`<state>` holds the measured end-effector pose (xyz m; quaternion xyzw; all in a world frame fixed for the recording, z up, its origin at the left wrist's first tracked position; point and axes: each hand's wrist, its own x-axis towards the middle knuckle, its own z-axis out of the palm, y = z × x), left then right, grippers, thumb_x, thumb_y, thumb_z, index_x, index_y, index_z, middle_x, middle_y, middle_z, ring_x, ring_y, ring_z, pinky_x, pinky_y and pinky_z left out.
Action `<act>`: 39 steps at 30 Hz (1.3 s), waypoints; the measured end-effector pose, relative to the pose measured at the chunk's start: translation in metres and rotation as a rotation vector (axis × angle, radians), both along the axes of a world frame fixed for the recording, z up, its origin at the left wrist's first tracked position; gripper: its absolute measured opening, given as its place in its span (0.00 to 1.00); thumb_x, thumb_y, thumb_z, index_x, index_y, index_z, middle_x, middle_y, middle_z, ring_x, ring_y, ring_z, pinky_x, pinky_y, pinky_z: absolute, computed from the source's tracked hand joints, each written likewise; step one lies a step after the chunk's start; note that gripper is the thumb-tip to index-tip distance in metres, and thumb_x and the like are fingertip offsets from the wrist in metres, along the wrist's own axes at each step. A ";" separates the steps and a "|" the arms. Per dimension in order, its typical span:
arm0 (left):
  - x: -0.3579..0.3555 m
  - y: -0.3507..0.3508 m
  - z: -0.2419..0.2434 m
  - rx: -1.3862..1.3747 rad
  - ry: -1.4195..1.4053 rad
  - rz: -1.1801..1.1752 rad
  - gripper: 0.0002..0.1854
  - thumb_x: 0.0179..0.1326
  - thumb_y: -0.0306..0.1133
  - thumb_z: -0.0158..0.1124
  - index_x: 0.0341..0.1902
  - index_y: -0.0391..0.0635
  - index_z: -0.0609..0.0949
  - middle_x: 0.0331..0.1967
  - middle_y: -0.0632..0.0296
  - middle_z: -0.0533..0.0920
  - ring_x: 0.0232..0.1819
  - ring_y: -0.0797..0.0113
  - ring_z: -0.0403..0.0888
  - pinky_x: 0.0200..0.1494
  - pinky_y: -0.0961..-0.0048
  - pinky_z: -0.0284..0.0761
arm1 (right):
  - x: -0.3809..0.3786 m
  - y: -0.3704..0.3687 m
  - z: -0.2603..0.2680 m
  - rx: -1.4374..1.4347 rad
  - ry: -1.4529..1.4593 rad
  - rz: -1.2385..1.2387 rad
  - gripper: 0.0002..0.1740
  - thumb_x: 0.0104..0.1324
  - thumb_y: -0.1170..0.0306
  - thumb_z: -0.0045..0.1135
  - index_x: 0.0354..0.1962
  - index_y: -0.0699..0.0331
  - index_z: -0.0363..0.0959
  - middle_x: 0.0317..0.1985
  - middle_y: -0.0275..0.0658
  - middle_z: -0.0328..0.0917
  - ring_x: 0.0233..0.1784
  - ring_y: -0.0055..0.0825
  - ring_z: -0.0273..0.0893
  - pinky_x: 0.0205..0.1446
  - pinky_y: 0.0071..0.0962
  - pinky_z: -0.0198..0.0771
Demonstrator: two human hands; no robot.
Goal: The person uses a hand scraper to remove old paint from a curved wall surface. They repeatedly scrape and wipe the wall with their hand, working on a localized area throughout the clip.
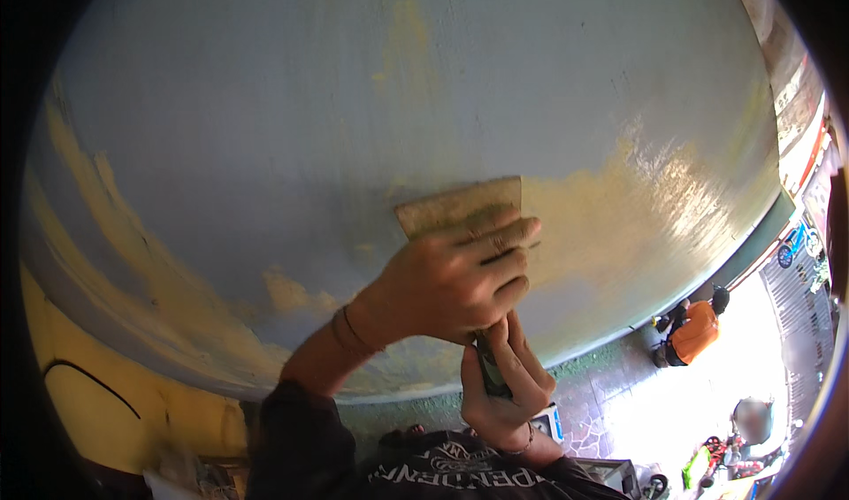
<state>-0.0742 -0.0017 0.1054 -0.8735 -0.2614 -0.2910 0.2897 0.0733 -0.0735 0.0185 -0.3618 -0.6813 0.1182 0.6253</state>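
A wide, flat-bladed filler scraper (457,201) lies against a large curved grey panel (265,102). My left hand (457,274) rests over the blade, its fingers laid across the upper part and its thumb hidden. Below it, my right hand (504,387) grips the scraper's dark handle (492,367). To the right of the blade spreads a broad patch of yellowish filler (570,221), shiny towards its far right. More yellow filler streaks (166,281) run along the panel's lower left.
A person in an orange top (695,331) crouches beside the panel's lower edge at right. A yellow wall (99,367) is at lower left. Below me are a tiled floor (590,400) and an open box (607,473). A blue bicycle (792,245) stands far right.
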 end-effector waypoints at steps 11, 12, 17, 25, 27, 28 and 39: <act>-0.021 -0.018 -0.049 0.204 0.009 -0.027 0.14 0.59 0.35 0.78 0.48 0.48 0.91 0.56 0.63 0.90 0.60 0.63 0.87 0.65 0.62 0.86 | -0.003 -0.029 -0.051 0.347 -0.294 -0.204 0.23 0.59 0.74 0.78 0.51 0.72 0.82 0.58 0.62 0.83 0.42 0.51 0.86 0.44 0.38 0.84; -0.023 -0.019 -0.049 0.231 0.021 0.001 0.16 0.59 0.35 0.78 0.51 0.47 0.91 0.55 0.62 0.90 0.60 0.63 0.88 0.65 0.62 0.86 | -0.006 -0.029 -0.052 0.351 -0.290 -0.196 0.22 0.59 0.75 0.79 0.50 0.72 0.83 0.57 0.62 0.83 0.42 0.50 0.87 0.43 0.37 0.84; -0.027 -0.032 -0.052 0.157 -0.108 0.077 0.16 0.56 0.32 0.80 0.49 0.47 0.91 0.53 0.61 0.91 0.59 0.62 0.88 0.65 0.62 0.86 | -0.030 -0.032 -0.046 0.355 -0.294 -0.222 0.16 0.60 0.79 0.74 0.46 0.69 0.84 0.55 0.56 0.85 0.35 0.34 0.88 0.35 0.24 0.83; -0.037 -0.039 -0.058 0.095 -0.258 0.003 0.07 0.60 0.27 0.76 0.43 0.46 0.92 0.48 0.63 0.92 0.58 0.65 0.89 0.65 0.65 0.84 | -0.049 -0.044 -0.051 0.355 -0.126 -0.242 0.13 0.58 0.83 0.71 0.42 0.69 0.82 0.53 0.57 0.86 0.34 0.35 0.91 0.36 0.27 0.86; -0.037 -0.036 -0.058 0.122 -0.249 -0.003 0.06 0.59 0.26 0.76 0.41 0.46 0.93 0.47 0.62 0.93 0.56 0.65 0.90 0.64 0.65 0.84 | -0.050 -0.043 -0.052 0.348 -0.112 -0.247 0.13 0.58 0.83 0.72 0.41 0.69 0.82 0.53 0.57 0.86 0.35 0.36 0.91 0.36 0.27 0.86; -0.036 -0.034 -0.057 0.114 -0.250 -0.014 0.07 0.57 0.26 0.77 0.41 0.46 0.93 0.46 0.62 0.93 0.55 0.65 0.90 0.62 0.65 0.86 | -0.049 -0.043 -0.051 0.345 -0.089 -0.259 0.13 0.58 0.83 0.73 0.41 0.69 0.82 0.53 0.57 0.86 0.36 0.38 0.92 0.37 0.28 0.87; -0.026 -0.023 -0.045 0.110 -0.229 -0.006 0.08 0.57 0.24 0.76 0.41 0.46 0.93 0.46 0.61 0.93 0.53 0.64 0.91 0.61 0.65 0.86 | -0.051 -0.032 -0.045 0.371 -0.026 -0.341 0.14 0.56 0.85 0.74 0.40 0.69 0.83 0.51 0.57 0.87 0.40 0.41 0.92 0.39 0.28 0.87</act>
